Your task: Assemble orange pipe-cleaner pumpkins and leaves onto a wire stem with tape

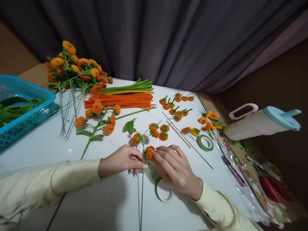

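Note:
My left hand (125, 161) pinches a thin green stem (142, 189) between thumb and fingers; the wire runs down toward the table's near edge. At its top, small orange chenille pumpkins (137, 139) branch off on twisted green stalks. My right hand (176, 168) has its fingers closed on one orange pumpkin (150, 153) just right of the stem. Below that hand stands or lies a roll of green floral tape (164, 190), partly covered by the hand. Several loose pumpkins (163, 136) and a green chenille leaf (130, 126) rest just beyond my hands.
A finished-looking pumpkin branch (92, 136) lies left. Behind are orange pipe cleaners (120, 100), green ones (139, 86) and a bunch of stems (79, 64). A blue basket (45, 110) stands left; another tape roll (205, 142), scissors (234, 171) and a tumbler (255, 123) are right.

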Demonstrator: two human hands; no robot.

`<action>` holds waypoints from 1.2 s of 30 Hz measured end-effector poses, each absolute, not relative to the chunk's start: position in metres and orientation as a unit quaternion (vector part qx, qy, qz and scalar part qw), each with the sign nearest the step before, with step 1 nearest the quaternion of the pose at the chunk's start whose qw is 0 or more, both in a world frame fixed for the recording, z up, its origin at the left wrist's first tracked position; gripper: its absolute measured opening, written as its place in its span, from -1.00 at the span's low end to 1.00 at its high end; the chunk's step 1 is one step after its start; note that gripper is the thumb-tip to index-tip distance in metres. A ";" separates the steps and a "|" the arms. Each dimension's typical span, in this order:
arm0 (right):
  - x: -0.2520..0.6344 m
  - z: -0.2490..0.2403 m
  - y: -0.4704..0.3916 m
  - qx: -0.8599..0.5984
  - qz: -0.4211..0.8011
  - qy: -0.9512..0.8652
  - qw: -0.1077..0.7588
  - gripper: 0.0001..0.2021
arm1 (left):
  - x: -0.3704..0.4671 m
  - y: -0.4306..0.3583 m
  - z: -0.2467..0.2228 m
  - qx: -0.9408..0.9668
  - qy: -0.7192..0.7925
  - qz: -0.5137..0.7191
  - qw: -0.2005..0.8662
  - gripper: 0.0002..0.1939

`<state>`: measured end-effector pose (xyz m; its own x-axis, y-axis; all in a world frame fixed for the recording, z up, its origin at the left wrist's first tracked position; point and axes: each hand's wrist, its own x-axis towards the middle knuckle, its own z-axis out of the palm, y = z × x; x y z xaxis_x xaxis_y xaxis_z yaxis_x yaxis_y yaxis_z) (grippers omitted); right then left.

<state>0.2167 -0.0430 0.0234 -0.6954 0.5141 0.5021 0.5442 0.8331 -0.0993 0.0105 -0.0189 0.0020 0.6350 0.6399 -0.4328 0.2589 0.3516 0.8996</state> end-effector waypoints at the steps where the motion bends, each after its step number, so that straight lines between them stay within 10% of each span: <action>1: 0.216 0.023 -0.043 -0.289 -0.023 -0.919 0.267 -0.69 | 0.010 -0.019 0.002 0.555 0.404 0.132 0.715 -0.76; 13: 0.216 0.030 -0.047 -0.449 0.274 -0.795 0.303 -0.97 | 0.008 -0.018 0.004 0.563 0.378 0.134 0.723 -0.74; 36: 0.192 0.014 -0.057 -0.482 0.748 -0.385 0.245 -0.73 | 0.010 -0.017 0.003 0.558 0.392 0.151 0.716 -0.72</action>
<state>0.1917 -0.0573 0.0143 -0.4149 0.7374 -0.5331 0.0049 -0.5841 -0.8117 0.0097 -0.0171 0.0035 0.6472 0.6530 -0.3933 0.2221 0.3321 0.9167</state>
